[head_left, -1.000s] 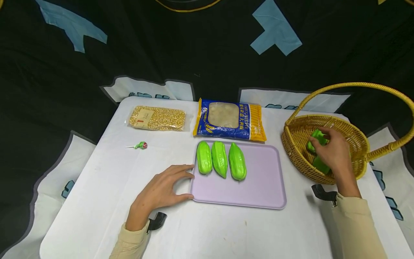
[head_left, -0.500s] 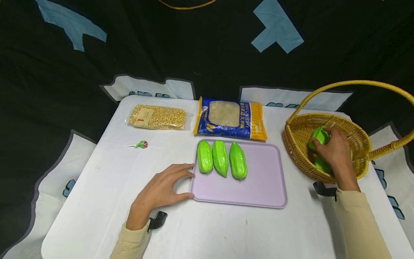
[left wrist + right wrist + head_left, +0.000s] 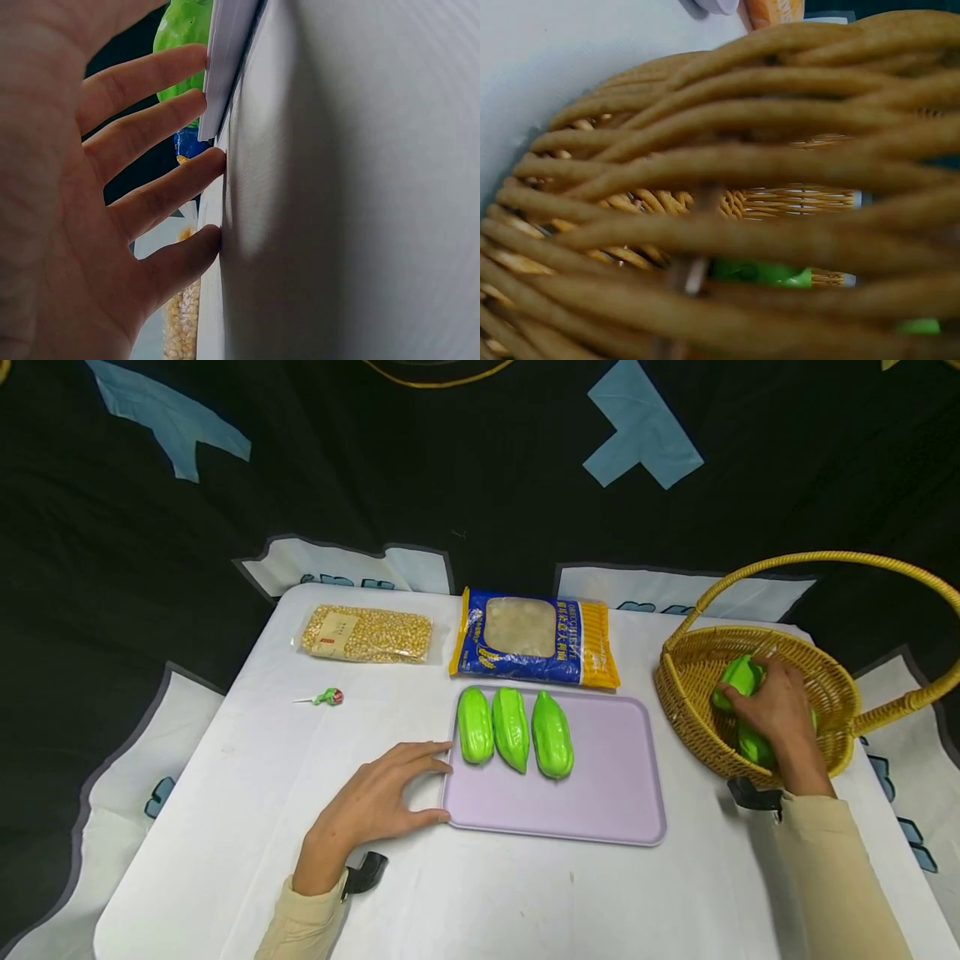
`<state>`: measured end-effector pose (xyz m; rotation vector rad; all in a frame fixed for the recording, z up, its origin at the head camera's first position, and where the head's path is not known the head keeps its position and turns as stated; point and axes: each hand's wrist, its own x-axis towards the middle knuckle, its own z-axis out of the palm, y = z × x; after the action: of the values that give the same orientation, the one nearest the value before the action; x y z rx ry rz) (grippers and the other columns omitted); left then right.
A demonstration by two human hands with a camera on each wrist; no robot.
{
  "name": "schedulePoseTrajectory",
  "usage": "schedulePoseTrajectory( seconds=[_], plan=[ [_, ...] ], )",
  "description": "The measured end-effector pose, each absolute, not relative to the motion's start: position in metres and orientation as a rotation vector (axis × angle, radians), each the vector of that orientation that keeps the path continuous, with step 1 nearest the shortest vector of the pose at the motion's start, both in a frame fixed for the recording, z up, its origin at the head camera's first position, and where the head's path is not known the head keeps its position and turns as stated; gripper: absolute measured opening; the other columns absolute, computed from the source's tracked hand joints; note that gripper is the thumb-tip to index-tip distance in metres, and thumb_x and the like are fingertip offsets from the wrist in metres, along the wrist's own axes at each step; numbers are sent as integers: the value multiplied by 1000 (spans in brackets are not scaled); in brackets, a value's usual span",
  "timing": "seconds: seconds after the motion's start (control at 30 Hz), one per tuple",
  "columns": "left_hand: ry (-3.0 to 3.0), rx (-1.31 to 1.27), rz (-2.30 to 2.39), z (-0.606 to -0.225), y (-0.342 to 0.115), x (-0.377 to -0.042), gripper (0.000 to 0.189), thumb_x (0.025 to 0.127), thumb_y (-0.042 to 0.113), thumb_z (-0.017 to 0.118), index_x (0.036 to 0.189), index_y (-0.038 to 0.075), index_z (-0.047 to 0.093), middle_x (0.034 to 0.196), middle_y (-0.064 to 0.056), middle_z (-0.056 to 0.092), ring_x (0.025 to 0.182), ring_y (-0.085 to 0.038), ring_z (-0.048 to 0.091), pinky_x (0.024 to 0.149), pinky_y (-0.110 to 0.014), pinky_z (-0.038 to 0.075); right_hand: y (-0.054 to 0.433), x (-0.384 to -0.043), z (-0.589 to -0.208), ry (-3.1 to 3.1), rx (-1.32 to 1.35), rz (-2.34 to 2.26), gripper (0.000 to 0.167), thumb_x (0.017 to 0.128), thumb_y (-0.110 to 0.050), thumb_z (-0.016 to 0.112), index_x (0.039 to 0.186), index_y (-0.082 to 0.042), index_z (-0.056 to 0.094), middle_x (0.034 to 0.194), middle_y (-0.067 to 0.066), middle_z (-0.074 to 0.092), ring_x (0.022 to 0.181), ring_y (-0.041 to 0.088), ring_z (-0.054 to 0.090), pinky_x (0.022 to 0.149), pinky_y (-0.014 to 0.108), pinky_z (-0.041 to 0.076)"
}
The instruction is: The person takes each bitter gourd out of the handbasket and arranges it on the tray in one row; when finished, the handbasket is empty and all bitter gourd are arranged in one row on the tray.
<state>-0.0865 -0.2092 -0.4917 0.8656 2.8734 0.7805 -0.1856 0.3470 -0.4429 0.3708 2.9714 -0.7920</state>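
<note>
My left hand (image 3: 382,793) rests at the left edge of a lilac tray (image 3: 600,793), fingers spread and fingertips touching its side. On the tray lie three glossy green, ridged, elongated fruits (image 3: 552,735), side by side at the left. My right hand (image 3: 778,710) is inside a wicker basket (image 3: 690,718) and grips a similar green ridged fruit (image 3: 738,681) between thumb and fingers; part of it is hidden by the hand. Another green fruit (image 3: 753,745) lies beneath the palm. In the right wrist view the basket's weave (image 3: 780,165) blocks most of the hand's work.
Behind the tray lies a blue and yellow pasta bag (image 3: 525,639). A clear bag of yellow corn kernels (image 3: 375,633) sits at the back left, with a lollipop (image 3: 327,696) in front of it. The basket's tall arched handle (image 3: 825,557) rises over the right side.
In the basket, my right hand and the green fruit at its fingertips have shifted slightly. The left hand, tray and bags stay where they were.
</note>
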Motion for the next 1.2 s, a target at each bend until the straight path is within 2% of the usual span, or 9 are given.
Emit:
schedulePoseTrajectory(
  seconds=[0.13,0.27,0.53,0.83,1.0,1.2],
  plan=[
    [2871,866,781,-492,-209,-86,60,81,55,92,130,24,76,160,8,56,146,-18,53,119,-42,50,347,-186,-443,2968,352,-769,80,106,-41,60,159,12,30,150,50,26,119,57,43,87,68,52],
    [2872,865,775,-491,-209,-86,60,81,55,92,130,24,76,161,8,55,146,-17,53,118,-42,50,347,-186,-442,2965,344,-767,79,106,-39,61,159,12,30,153,50,24,123,58,41,90,71,51],
    [2867,860,780,-491,-208,-86,60,81,55,92,130,24,76,161,9,55,147,-18,53,120,-43,48,344,-182,-441,3003,349,-823,81,104,-37,66,160,10,32,156,47,27,126,57,41,90,67,52],
    [2893,862,755,-489,-207,-85,61,80,57,91,129,25,76,160,10,56,146,-17,54,116,-43,52,338,-170,-435,3096,328,-874,82,102,-37,69,164,4,34,162,44,27,134,63,39,100,77,45],
    [2911,878,757,-489,-207,-85,60,80,57,91,128,26,77,159,11,57,144,-16,56,111,-44,56,335,-164,-428,3113,331,-893,83,101,-39,69,165,0,34,165,39,27,141,62,35,106,82,39],
    [2916,893,760,-491,-208,-86,59,79,57,92,127,26,77,158,10,57,143,-16,56,114,-43,54,329,-156,-423,3151,322,-920,82,100,-38,71,165,-2,37,165,36,30,143,61,35,110,82,36]
  ],
)
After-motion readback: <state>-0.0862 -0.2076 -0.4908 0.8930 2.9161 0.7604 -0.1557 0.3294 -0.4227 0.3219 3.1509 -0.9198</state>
